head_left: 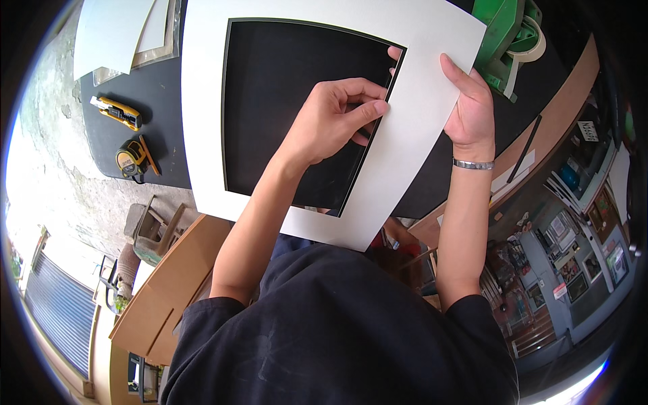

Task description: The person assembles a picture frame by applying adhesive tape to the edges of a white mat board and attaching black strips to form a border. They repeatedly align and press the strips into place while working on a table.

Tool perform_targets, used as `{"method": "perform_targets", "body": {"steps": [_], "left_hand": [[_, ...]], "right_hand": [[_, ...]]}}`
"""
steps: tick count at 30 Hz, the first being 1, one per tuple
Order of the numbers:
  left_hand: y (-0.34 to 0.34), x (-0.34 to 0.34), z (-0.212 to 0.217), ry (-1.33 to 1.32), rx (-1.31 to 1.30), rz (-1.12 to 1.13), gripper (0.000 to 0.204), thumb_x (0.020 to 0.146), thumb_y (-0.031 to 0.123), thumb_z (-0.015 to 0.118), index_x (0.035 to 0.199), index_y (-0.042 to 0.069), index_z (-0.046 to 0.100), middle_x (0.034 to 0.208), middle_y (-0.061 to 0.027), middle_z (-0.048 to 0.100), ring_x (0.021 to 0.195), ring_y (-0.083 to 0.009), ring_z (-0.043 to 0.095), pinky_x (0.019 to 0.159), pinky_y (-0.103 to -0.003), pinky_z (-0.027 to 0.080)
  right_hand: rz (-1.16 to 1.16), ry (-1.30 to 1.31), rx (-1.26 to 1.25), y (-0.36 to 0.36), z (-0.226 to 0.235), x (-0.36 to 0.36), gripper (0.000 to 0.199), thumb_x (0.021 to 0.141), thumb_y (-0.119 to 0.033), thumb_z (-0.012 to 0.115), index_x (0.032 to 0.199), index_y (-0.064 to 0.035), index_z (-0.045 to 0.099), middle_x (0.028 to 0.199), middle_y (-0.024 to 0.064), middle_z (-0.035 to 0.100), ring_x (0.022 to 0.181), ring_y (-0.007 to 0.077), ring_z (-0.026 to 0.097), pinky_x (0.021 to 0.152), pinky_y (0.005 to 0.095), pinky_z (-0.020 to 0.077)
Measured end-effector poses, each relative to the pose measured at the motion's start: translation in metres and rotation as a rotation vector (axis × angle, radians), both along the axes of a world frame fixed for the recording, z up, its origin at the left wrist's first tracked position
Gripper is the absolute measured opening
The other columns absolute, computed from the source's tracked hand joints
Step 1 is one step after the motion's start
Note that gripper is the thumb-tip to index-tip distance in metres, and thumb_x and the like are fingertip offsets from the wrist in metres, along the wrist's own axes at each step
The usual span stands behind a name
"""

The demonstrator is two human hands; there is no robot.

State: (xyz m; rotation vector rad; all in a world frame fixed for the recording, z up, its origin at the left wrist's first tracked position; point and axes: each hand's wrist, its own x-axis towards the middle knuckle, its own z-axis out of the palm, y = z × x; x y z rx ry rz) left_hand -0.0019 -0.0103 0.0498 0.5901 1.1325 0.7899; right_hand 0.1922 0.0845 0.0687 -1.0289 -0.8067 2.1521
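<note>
A white picture mat (206,135) with a rectangular window and a thin black inner edge is lifted, slightly tilted, above the dark table. My left hand (334,118) reaches across the window, its thumb and fingers closed at the window's right inner edge. My right hand (470,108), with a metal bracelet at the wrist, grips the mat's right outer border, thumb on the front. Its other fingers go behind the mat; fingertips showing at the window's upper right corner seem to be theirs. Whether a small piece sits in the left fingers cannot be made out.
On the dark table (101,152) at left lie a yellow utility knife (117,113), a tape measure (131,158) and an orange pencil-like stick (149,155). White sheets (111,34) lie at the far left. A green tape dispenser (499,40) stands at the far right, close to the mat.
</note>
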Motion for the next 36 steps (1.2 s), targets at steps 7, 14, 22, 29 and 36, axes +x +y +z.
{"method": "perform_targets", "body": {"steps": [7, 14, 22, 29, 36], "left_hand": [[0.0, 0.0008, 0.0007, 0.004, -0.013, 0.008, 0.022, 0.098, 0.016, 0.068, 0.112, -0.001, 0.072, 0.087, -0.0026, 0.071, 0.074, -0.008, 0.064, 0.062, -0.024, 0.058], [0.0002, 0.001, -0.0007, 0.002, -0.006, 0.002, 0.024, 0.099, 0.018, 0.068, 0.113, -0.001, 0.072, 0.088, -0.0039, 0.071, 0.074, -0.009, 0.066, 0.062, -0.025, 0.059], [0.0, 0.002, -0.0007, 0.0, -0.012, 0.007, 0.022, 0.099, 0.016, 0.068, 0.112, -0.001, 0.072, 0.086, -0.002, 0.07, 0.073, -0.0076, 0.064, 0.062, -0.024, 0.058], [0.0007, 0.0014, 0.0002, -0.004, -0.008, 0.008, 0.022, 0.098, 0.016, 0.068, 0.112, -0.001, 0.072, 0.086, -0.0021, 0.07, 0.073, -0.0074, 0.064, 0.062, -0.024, 0.058], [0.0007, 0.0012, -0.0016, -0.009, -0.007, 0.008, 0.022, 0.098, 0.016, 0.068, 0.111, -0.001, 0.072, 0.087, -0.0025, 0.07, 0.073, -0.0078, 0.065, 0.062, -0.024, 0.059]], "right_hand": [[0.007, 0.015, -0.002, 0.0006, -0.0003, 0.0005, 0.046, 0.106, -0.02, 0.046, 0.141, 0.01, 0.045, 0.129, 0.0327, 0.062, 0.113, 0.0352, 0.068, 0.093, 0.0404, 0.0593], [0.019, 0.013, 0.002, 0.0019, 0.0001, 0.0021, 0.046, 0.106, -0.019, 0.046, 0.14, 0.0105, 0.046, 0.128, 0.0328, 0.062, 0.113, 0.0347, 0.068, 0.094, 0.04, 0.0588], [0.006, 0.017, 0.003, 0.0013, -0.001, 0.0027, 0.046, 0.106, -0.019, 0.046, 0.14, 0.0108, 0.046, 0.128, 0.033, 0.062, 0.113, 0.0345, 0.068, 0.093, 0.04, 0.0591], [0.005, 0.011, 0.0, 0.0017, -0.0008, 0.0017, 0.046, 0.106, -0.02, 0.045, 0.14, 0.0106, 0.045, 0.128, 0.0332, 0.062, 0.112, 0.0348, 0.069, 0.093, 0.0401, 0.0595], [0.011, -0.019, 0.017, 0.0017, -0.0011, 0.0014, 0.046, 0.106, -0.021, 0.045, 0.141, 0.0102, 0.045, 0.128, 0.0332, 0.062, 0.111, 0.0344, 0.069, 0.091, 0.0402, 0.06]]}}
